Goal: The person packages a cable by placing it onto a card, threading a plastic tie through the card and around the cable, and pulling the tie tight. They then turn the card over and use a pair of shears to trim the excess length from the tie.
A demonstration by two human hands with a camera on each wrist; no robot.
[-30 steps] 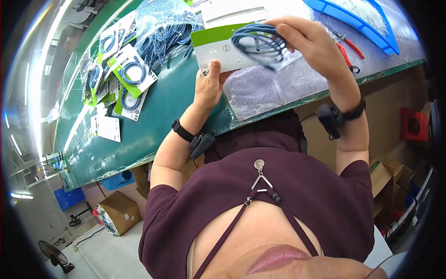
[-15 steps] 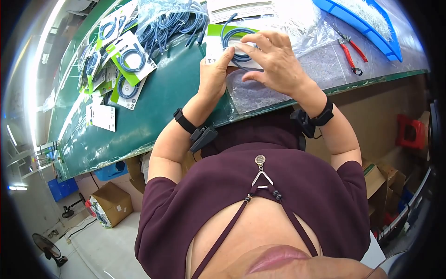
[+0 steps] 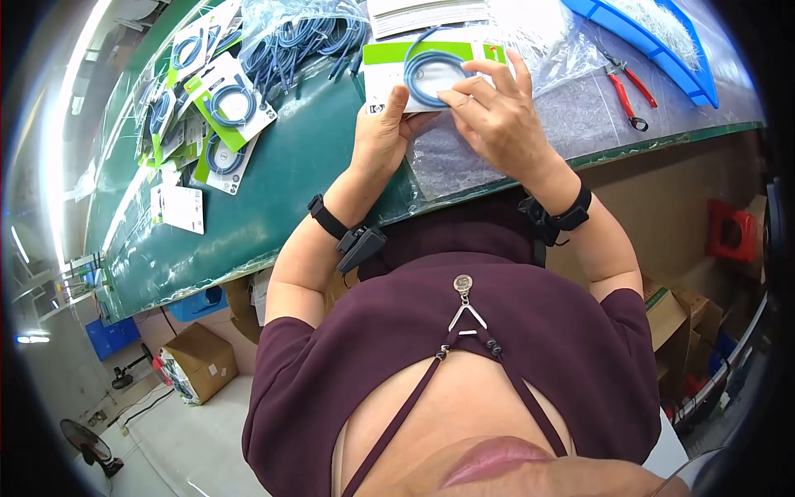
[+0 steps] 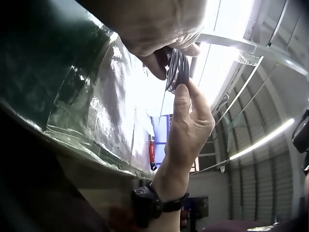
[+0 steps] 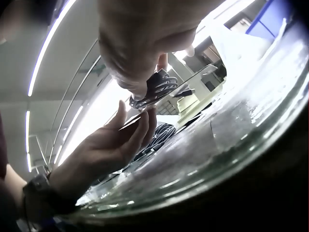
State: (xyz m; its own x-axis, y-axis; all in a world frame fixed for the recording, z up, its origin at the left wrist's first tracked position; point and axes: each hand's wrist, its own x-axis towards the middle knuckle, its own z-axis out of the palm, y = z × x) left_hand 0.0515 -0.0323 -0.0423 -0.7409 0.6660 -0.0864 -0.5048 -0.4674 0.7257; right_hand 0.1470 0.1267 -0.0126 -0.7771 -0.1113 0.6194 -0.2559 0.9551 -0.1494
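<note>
In the head view a white card with a green band (image 3: 383, 55) is held over the table's near edge. My left hand (image 3: 381, 139) grips the card at its lower left corner, thumb on the front face and fingers behind. A round coil of blue cable (image 3: 411, 74) lies against the card's front, one end sticking up past the top edge. My right hand (image 3: 503, 123) pinches the coil's right side between thumb and fingers. From the left wrist the coil (image 4: 178, 70) shows edge-on between both hands. The right wrist view has the coil (image 5: 157, 87) just above the thin card.
Carded cables (image 3: 232, 108) are piled on the green table (image 3: 306, 166) at the left, a loose white card (image 3: 178, 208) nearer. A plastic bag of blue cables (image 3: 302, 41) lies behind. Red-handled cutters (image 3: 629, 93) and a blue tray (image 3: 654, 50) are at the right.
My right hand has brought the cable coil down and left onto the card, then moved from spread fingers to pinching its right side. The card has shifted slightly, with my left hand still holding it.
</note>
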